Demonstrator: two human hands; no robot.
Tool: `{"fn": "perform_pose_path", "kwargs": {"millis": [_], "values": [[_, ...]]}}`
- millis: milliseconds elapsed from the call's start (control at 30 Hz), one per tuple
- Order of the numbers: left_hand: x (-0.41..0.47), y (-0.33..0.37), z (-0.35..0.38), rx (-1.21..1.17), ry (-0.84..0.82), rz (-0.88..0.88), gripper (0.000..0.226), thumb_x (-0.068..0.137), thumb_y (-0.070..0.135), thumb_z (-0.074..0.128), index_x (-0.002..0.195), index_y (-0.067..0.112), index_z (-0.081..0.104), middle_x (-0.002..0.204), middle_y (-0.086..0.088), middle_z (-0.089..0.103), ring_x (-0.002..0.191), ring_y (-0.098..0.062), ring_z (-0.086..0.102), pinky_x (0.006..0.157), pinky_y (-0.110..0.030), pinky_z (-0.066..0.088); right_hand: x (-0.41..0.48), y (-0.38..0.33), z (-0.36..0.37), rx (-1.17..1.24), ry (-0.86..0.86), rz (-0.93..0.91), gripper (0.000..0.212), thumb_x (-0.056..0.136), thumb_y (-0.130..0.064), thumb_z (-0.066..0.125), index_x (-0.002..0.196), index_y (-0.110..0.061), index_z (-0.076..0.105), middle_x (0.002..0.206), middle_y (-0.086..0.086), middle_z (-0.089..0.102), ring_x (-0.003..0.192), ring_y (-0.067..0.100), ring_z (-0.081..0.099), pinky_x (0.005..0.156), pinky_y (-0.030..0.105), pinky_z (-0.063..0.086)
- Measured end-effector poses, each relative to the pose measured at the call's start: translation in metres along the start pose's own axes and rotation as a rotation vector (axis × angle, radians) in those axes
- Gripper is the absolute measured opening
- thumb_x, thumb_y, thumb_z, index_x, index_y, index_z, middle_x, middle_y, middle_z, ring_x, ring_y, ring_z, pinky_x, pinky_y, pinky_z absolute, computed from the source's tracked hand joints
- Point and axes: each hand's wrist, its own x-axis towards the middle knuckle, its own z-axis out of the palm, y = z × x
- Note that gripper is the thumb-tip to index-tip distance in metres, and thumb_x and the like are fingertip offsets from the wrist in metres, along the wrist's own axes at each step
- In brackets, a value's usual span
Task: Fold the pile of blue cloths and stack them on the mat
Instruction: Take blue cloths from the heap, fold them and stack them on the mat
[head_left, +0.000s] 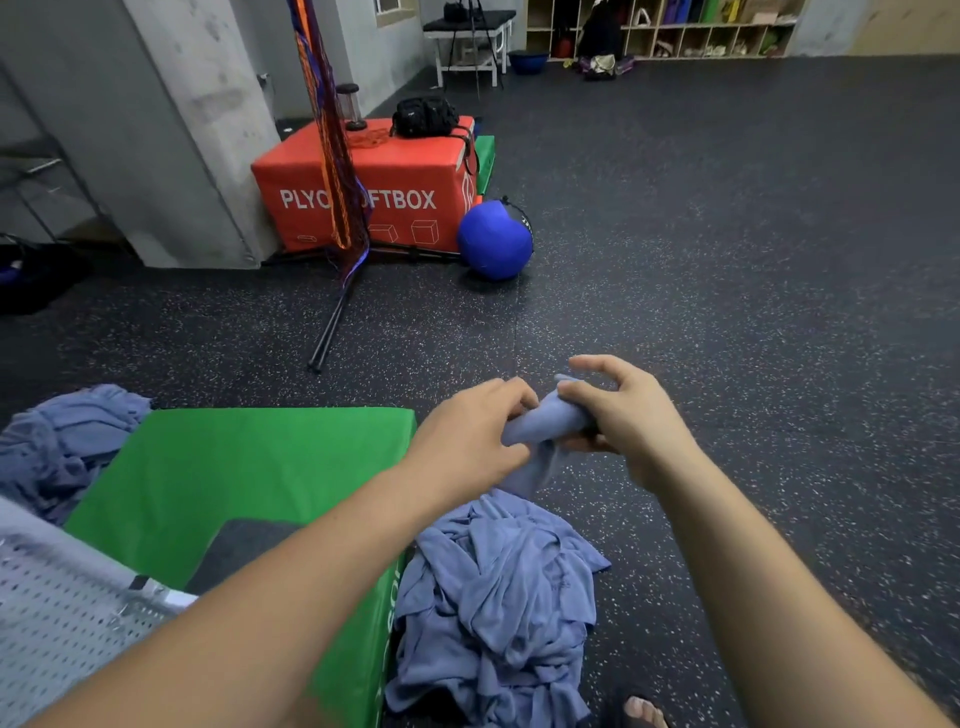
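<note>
Fingers (511, 397) of the left hand (467, 431) and right hand (628, 415) are clamped on a bunched blue cloth (545, 418), held up just past the far right corner of the green mat (234, 467). Mat is laid near left; the cloth pile (498, 597) is heaped on the floor (753, 312) against its right edge. Open floor is seen right and far. Cubby shelves (675, 36) at the far wall are filled with mixed items.

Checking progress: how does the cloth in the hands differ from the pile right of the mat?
The held cloth is one bunched piece, lifted, gripped by the left hand and right hand; the pile is many cloths, crumpled on the floor. Both are blue and unfolded.
</note>
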Motion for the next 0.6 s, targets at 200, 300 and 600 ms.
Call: {"fn": "perform_pose_path", "kwargs": {"millis": [200,300,600], "values": [[-0.023,-0.063,-0.026,-0.219,-0.058,-0.247,0.021,0.071,0.027,0.066,0.09,0.029,0.075,0.08,0.013,0.075,0.075,-0.005,0.066,0.07,-0.031,0.052,0.008,0.018,0.036,-0.353,-0.268,-0.032,0.055,0.094,-0.074,0.063,0.067,-0.026,0.069,0.063,-0.01,0.053,0.062,0.012,0.049,0.067,0.03,0.038],[-0.042,-0.106,-0.027,-0.361,-0.081,-0.354,0.021,0.069,0.029,0.067,0.089,0.028,0.074,0.081,0.012,0.076,0.074,-0.005,0.063,0.071,-0.031,0.049,0.011,0.035,0.062,-0.442,-0.474,-0.145,0.071,0.089,-0.08,0.061,0.082,-0.01,0.069,0.091,0.0,0.06,0.085,0.017,0.057,0.08,0.036,0.043],[-0.128,-0.222,0.013,-0.619,-0.096,-0.735,0.011,0.09,0.016,0.078,0.083,0.021,0.07,0.076,0.007,0.066,0.073,-0.011,0.056,0.069,-0.032,0.038,0.047,0.188,0.151,-0.422,-0.81,0.194,0.052,0.075,-0.027,0.089,0.121,-0.019,0.067,0.116,0.011,0.077,0.109,0.028,0.073,0.099,0.054,0.056]]}}
